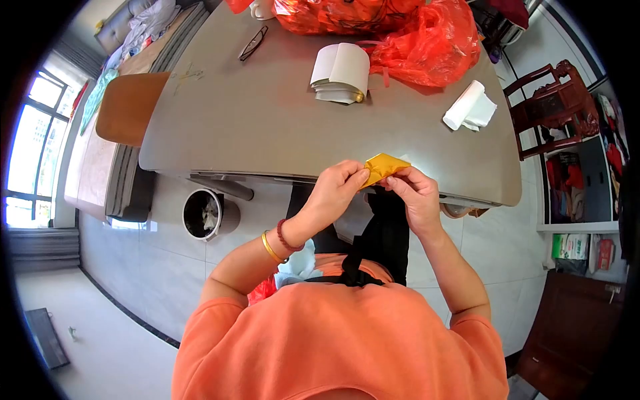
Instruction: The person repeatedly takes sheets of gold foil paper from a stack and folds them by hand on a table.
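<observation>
A piece of shiny gold paper (382, 169), folded to a pointed shape, is held between both hands just past the near edge of the table. My left hand (339, 190) pinches its left end between thumb and fingers. At its lower right edge, my right hand (417, 193) grips it with thumb and forefinger. On the table (247, 127) ahead lies a curved stack of white paper sheets (340, 72), with a small gold bit at its lower right corner. The underside of the gold paper is hidden.
Red plastic bags (433, 47) lie at the table's far side. A white tissue roll (470, 107) rests at the right, eyeglasses (253, 43) at the far left. A brown chair (130, 110) touches the left edge; a waste bin (230, 217) stands on the floor.
</observation>
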A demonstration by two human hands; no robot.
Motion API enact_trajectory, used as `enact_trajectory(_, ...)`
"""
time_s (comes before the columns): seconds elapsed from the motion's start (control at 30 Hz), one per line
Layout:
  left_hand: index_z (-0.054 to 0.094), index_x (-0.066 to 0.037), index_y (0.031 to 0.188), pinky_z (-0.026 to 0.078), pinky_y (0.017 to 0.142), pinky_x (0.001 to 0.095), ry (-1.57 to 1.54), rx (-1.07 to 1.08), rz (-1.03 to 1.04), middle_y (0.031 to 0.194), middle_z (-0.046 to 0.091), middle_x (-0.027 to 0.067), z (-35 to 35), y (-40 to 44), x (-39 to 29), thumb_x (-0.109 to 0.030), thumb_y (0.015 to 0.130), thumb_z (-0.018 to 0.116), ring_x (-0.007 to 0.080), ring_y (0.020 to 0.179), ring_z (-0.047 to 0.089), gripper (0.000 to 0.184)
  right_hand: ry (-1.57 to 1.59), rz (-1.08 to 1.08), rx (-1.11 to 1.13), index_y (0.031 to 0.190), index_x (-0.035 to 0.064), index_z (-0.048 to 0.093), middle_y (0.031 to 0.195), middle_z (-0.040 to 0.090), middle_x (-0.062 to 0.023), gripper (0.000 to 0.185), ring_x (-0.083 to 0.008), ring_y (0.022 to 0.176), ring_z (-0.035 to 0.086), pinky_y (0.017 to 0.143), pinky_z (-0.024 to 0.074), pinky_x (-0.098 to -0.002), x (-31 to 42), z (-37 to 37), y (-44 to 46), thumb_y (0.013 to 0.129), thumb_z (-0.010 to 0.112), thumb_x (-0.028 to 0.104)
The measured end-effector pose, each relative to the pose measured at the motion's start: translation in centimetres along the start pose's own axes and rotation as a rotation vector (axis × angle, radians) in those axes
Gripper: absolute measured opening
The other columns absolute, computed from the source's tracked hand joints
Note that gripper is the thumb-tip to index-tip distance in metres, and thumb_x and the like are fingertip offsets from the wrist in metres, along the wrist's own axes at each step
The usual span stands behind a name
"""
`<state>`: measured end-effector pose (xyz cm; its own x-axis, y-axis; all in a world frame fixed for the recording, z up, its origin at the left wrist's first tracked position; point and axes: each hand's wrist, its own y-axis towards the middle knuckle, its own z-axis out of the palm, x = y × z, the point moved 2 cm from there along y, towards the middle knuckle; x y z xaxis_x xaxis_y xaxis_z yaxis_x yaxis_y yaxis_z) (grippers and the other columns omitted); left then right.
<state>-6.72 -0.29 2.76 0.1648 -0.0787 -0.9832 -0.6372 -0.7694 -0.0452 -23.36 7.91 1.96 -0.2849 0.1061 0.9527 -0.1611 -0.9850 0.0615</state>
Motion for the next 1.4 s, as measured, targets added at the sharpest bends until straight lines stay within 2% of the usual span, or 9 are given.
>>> enact_trajectory(0.17,0.062,0.0,0.093,0.039,0.067,0.0219,-0.159,0.05,-0.07,0.077,0.052,-0.0043,0.2,0.2,0.9,-0.022,0.101,0.053,0.0059,0.073,0.045,0.025,-0.014,-0.015,-0.014,0.115,-0.0039,0.064,0.106,0.069,-0.006,0.022,-0.0123,0.097,0.065,0.091,0.0498,-0.0254,0.1,0.2,0.1,0.094,0.063,0.004)
enact_trajectory(0.67,0.062,-0.002,0.092,0.041,0.072,0.0221,-0.274,0.099,-0.131,0.081,0.054,-0.0045,0.4,0.3,1.4,-0.021,0.103,0.05,0.0053,0.076,0.046,0.026,-0.074,0.049,-0.013,0.11,-0.0014,0.064,0.099,0.067,-0.0014,0.018,-0.008,0.092,0.061,0.085,0.048,-0.0223,-0.6,-0.1,0.3,0.094,0.064,0.005)
enact_trajectory(0.97,0.06,-0.001,0.089,0.04,0.068,0.0236,-0.18,0.066,-0.066,0.076,0.051,-0.0032,0.5,0.4,1.5,-0.022,0.102,0.051,0.0069,0.073,0.045,0.027,-0.105,0.041,-0.019,0.112,-0.003,0.064,0.102,0.067,-0.0038,0.019,-0.0099,0.094,0.062,0.089,0.0486,-0.0244,-0.1,0.1,0.3,0.095,0.062,0.005)
enact_trajectory(1.07,0.059,0.001,0.089,0.041,0.066,0.0258,0.015,0.017,0.029,0.074,0.051,-0.0007,0.0,0.2,-0.2,-0.023,0.102,0.052,0.0082,0.071,0.046,0.028,-0.066,0.004,-0.026,0.114,-0.0036,0.064,0.104,0.068,-0.005,0.021,-0.0111,0.096,0.063,0.09,0.0492,-0.0251,-0.1,0.6,0.3,0.096,0.06,0.005)
enact_trajectory(1.13,0.057,0.002,0.09,0.041,0.065,0.0272,0.001,0.03,0.019,0.074,0.051,0.0018,-0.1,0.3,-0.1,-0.023,0.102,0.051,0.0102,0.07,0.047,0.028,-0.059,-0.021,0.002,0.116,-0.0041,0.064,0.105,0.068,-0.0057,0.022,-0.012,0.097,0.064,0.091,0.0498,-0.0259,-0.1,0.7,0.3,0.096,0.059,0.005)
enact_trajectory(1.23,0.056,0.002,0.09,0.043,0.065,0.0297,0.073,0.024,0.069,0.076,0.053,0.0061,-0.2,0.4,0.3,-0.022,0.101,0.051,0.0145,0.068,0.05,0.028,-0.014,-0.01,-0.075,0.112,-0.0037,0.065,0.102,0.068,-0.0045,0.019,-0.0103,0.095,0.063,0.085,0.0512,-0.0255,-0.3,0.9,0.4,0.096,0.061,0.006)
enact_trajectory(1.33,0.057,0.003,0.089,0.044,0.065,0.0338,0.222,0.006,0.125,0.08,0.056,0.0122,-0.2,0.3,0.3,-0.022,0.1,0.052,0.0223,0.069,0.056,0.028,-0.252,-0.017,-0.228,0.1,-0.0014,0.066,0.09,0.069,-0.0048,0.013,-0.0151,0.083,0.065,0.074,0.0512,-0.0298,0.0,-0.2,0.9,0.089,0.065,0.005)
enact_trajectory(1.4,0.057,0.003,0.092,0.046,0.066,0.037,0.36,-0.035,0.161,0.083,0.058,0.0155,-0.2,0.4,0.1,-0.022,0.098,0.055,0.0278,0.071,0.059,0.025,-0.934,-0.438,-0.244,0.09,0.001,0.065,0.081,0.064,-0.0061,0.009,-0.0208,0.075,0.061,0.067,0.0479,-0.0342,1.6,0.2,1.4,0.082,0.067,0.006)
